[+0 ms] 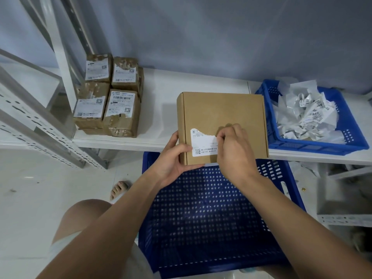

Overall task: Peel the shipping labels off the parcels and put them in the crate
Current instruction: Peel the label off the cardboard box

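Head view, left hand (172,158) gripping box (221,111) corner, right hand (234,147) apparently pinching label (203,144)

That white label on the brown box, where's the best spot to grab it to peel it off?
Its right edge, coming from the right. The label is torn along the top and its right edge looks lifted, where the right hand pinches it; the rest lies flat on the cardboard box. The left hand grips the box's near left corner, steadying it against a leftward pull.
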